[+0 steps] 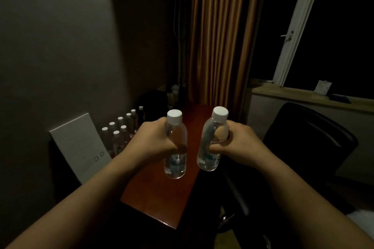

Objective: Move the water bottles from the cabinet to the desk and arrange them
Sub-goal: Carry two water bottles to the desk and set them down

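Note:
My left hand [155, 141] grips a clear water bottle with a white cap [175, 166], held upright above the reddish-brown desk [162, 198]. A second clear bottle with a white cap [209, 159] sits in my right hand [234, 141], tilted slightly right, over the desk's right edge. Several more capped bottles [121, 131] stand in rows on the desk along the left wall, behind and left of my left hand.
A white box [79, 147] leans against the wall at the desk's left. Dark items [153, 99] crowd the desk's far end by the brown curtain [218, 36]. To the right of the desk is a black chair [307, 139], beneath a window sill [303, 95].

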The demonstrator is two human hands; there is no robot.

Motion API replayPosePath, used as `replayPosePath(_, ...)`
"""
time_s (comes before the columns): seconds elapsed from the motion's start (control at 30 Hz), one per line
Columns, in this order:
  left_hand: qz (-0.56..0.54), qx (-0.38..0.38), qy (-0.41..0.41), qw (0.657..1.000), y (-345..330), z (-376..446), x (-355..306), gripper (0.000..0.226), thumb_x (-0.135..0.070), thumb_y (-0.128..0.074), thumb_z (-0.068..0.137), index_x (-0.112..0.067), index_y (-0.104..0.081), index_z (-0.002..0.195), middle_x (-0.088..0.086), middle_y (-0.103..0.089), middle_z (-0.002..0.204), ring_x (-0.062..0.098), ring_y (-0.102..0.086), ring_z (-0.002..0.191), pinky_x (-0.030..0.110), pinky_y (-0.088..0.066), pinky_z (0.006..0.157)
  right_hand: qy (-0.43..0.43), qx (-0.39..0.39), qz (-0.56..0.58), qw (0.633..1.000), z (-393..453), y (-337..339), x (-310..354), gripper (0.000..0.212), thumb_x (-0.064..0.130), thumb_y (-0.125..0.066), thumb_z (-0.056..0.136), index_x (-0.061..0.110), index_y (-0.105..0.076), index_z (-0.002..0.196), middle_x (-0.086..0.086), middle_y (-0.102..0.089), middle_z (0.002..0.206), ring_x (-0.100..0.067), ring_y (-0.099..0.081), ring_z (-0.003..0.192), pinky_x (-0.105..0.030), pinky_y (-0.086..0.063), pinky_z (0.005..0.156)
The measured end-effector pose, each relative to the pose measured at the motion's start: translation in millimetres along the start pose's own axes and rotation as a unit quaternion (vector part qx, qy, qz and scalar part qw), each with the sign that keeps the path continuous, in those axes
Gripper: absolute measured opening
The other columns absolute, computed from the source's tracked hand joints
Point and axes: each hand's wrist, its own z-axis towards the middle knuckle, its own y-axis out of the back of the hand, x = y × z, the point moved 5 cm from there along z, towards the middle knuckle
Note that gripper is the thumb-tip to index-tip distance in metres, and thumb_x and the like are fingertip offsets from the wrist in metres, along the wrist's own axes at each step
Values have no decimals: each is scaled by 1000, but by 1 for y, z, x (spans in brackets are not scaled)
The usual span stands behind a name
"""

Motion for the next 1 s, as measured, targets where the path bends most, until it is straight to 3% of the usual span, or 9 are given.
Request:
replayPosePath(0.13,32,-9,5,999,-5,55,20,32,-46,-76,65,-32,-60,89,-12,-67,83,-4,-64,78,11,-45,61,6,2,9,1000,62,-1,-18,50,37,-84,68,31,-60,111,10,-66,104,-4,-65,94,-29,-56,81)
replayPosePath(0.23,15,-5,24,1000,-10,85,34,33,-41,-80,63,-34,-62,89,-14,-69,85,-5,-64,81,17,-52,67,10,19,12,1000,105,-7,-30,49,38,-83,67,30,-59,110,10,-65,104,-5,-64,94,-29,-57,81)
replayPosePath(0.37,10,-14,69,997,-16,123,65,55,-53,-80,52,-33,-61,99,-14,-70,93,-2,-66,87,25,-58,78,16,48,14,999,163,-22,-43,46,37,-84,65,31,-61,105,9,-67,100,-5,-66,92,-32,-58,81)
replayPosePath(0.53,47,-70,130,988,-19,173,106,59,-54,-83,54,-31,-58,102,-14,-68,93,0,-65,88,18,-52,71,63,85,1,994,251,-43,-52,42,34,-85,66,28,-63,101,9,-69,94,-4,-66,87,-33,-59,79)
replayPosePath(0.67,84,-124,184,972,-15,215,137,70,-62,-80,52,-29,-58,110,-12,-69,102,5,-64,94,27,-55,81,115,132,-2,985,334,-66,-55,45,34,-85,67,27,-62,105,10,-68,99,-4,-65,91,-30,-58,80)
replayPosePath(0.77,81,-157,229,957,-12,244,161,68,-57,-83,56,-30,-57,113,-13,-67,102,3,-63,93,21,-52,77,150,171,1,974,392,-83,-52,45,34,-85,67,29,-62,105,11,-67,100,-3,-64,91,-26,-55,78)
replayPosePath(0.93,93,-214,310,922,-8,284,200,67,-60,-82,53,-30,-57,109,-13,-68,100,5,-63,95,27,-55,80,189,232,17,954,470,-112,-49,46,34,-84,64,30,-62,103,11,-68,98,-3,-64,90,-28,-57,78)
replayPosePath(1.0,86,-238,335,908,-8,294,214,64,-57,-83,54,-30,-58,107,-14,-67,98,4,-62,92,21,-50,73,200,249,14,947,495,-127,-49,47,36,-84,63,30,-62,104,11,-68,98,-3,-64,91,-28,-58,79)
